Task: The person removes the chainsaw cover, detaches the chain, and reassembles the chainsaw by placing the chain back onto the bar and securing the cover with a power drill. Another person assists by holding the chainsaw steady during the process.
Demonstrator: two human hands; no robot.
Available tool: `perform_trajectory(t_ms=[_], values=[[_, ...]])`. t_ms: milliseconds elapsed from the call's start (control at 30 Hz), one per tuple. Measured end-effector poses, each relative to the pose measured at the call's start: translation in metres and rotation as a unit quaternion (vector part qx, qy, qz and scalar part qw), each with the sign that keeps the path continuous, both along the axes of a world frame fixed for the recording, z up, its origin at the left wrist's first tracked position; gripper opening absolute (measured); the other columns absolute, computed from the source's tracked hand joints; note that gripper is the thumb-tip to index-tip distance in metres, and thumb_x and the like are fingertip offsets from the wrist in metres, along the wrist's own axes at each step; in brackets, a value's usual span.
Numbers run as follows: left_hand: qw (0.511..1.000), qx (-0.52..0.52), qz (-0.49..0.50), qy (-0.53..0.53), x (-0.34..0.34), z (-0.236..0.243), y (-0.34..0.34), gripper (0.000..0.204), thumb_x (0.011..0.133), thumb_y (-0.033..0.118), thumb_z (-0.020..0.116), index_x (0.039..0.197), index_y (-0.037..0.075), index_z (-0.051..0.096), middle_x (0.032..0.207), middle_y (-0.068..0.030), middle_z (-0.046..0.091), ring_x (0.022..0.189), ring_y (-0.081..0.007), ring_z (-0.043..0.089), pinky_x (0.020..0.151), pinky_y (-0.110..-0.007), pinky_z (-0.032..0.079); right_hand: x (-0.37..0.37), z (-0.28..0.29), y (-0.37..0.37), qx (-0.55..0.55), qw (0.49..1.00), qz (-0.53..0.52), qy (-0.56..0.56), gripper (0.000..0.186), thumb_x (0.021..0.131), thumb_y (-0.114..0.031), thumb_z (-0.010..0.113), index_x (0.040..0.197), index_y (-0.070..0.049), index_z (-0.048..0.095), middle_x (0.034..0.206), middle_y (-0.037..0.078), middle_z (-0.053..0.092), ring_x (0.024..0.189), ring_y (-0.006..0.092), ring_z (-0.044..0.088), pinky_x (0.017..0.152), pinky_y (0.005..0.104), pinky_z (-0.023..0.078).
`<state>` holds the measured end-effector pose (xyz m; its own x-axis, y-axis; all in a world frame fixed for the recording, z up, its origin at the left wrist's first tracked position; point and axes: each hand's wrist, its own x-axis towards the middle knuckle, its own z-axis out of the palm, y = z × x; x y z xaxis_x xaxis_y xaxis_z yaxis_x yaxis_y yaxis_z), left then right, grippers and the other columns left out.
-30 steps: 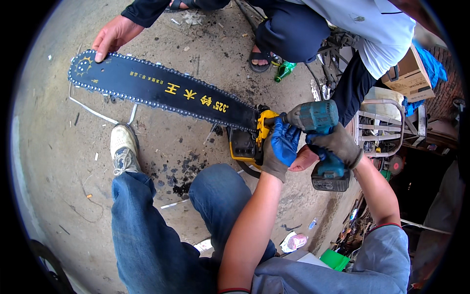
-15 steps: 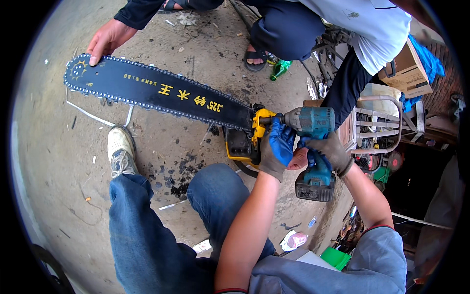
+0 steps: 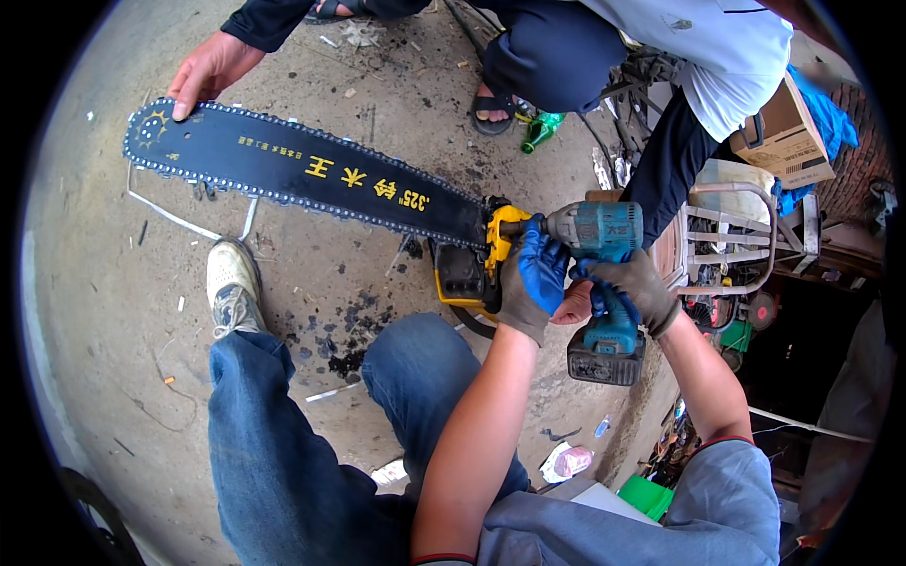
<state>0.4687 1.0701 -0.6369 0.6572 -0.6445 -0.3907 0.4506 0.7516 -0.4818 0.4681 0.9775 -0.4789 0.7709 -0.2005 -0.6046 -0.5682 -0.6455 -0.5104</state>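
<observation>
A cordless impact wrench [image 3: 609,231], teal with a black battery, is in my gloved right hand [image 3: 634,291], whose fingers wrap its grip. Its long socket [image 3: 514,228] points left against the yellow side of a chainsaw [image 3: 462,274]. My left hand [image 3: 530,283], in a grey glove with a blue palm, has its fingers closed about the socket by the tool's nose. The saw's black guide bar [image 3: 283,160], with the chain around it, reaches far left. A co-worker's bare hand [image 3: 209,68] pinches the bar's tip; another bare hand [image 3: 573,304] shows partly behind my gloves.
The co-worker crouches opposite in sandals [image 3: 493,106]. A green bottle [image 3: 541,132] lies on the stained concrete [image 3: 311,274]. At right are a metal-framed chair [image 3: 727,236] and a cardboard box [image 3: 788,137]. My shoe [image 3: 232,278] stands below the bar.
The impact wrench and my hands have shifted very slightly up and left. The chainsaw and the co-worker's grip on the bar look nearly the same.
</observation>
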Motion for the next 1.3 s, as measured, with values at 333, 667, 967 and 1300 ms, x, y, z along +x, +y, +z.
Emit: perform_trajectory(t_ms=[333, 667, 967, 1300], values=[[0.999, -0.016, 0.029, -0.024, -0.003, -0.007, -0.002, 0.038, 0.104, 0.037, 0.05, 0.133, 0.014, 0.054, 0.131, -0.0046, 0.058, 0.125, -0.023, 0.053, 0.112, -0.04, 0.036, 0.006, 0.007, 0.016, -0.015, 0.999, -0.05, 0.01, 0.033, 0.081, -0.007, 0.074, 0.113, -0.003, 0.067, 0.104, 0.005, 0.07, 0.094, 0.0127, 0.063, 0.087, 0.0309, 0.051], [0.999, -0.001, 0.023, -0.039, -0.001, -0.005, -0.003, 0.036, 0.103, 0.042, 0.047, 0.124, 0.014, 0.058, 0.127, -0.005, 0.061, 0.119, -0.0249, 0.055, 0.105, -0.043, 0.042, 0.011, 0.016, 0.026, 0.031, 0.999, -0.026, -0.025, 0.028, 0.082, -0.005, 0.07, 0.11, -0.001, 0.066, 0.094, 0.005, 0.07, 0.072, 0.0097, 0.063, 0.064, 0.0255, 0.054], [0.998, -0.014, -0.049, -0.042, -0.007, 0.002, -0.03, 0.035, 0.104, 0.038, 0.049, 0.124, 0.011, 0.059, 0.129, -0.008, 0.06, 0.122, -0.0258, 0.053, 0.11, -0.043, 0.038, -0.012, 0.027, 0.001, 0.013, 0.993, -0.12, -0.001, 0.021, 0.084, -0.005, 0.069, 0.105, -0.002, 0.07, 0.086, 0.005, 0.07, 0.061, 0.0111, 0.063, 0.055, 0.0252, 0.053], [0.997, 0.0, -0.046, -0.059, -0.014, -0.014, -0.032, 0.042, 0.104, 0.044, 0.044, 0.125, 0.011, 0.058, 0.124, -0.0087, 0.061, 0.114, -0.0265, 0.056, 0.102, -0.042, 0.042, -0.029, -0.002, -0.015, 0.038, 0.992, -0.119, -0.011, 0.02, 0.085, -0.006, 0.071, 0.105, -0.002, 0.071, 0.093, 0.004, 0.071, 0.082, 0.0113, 0.066, 0.069, 0.0278, 0.056]])
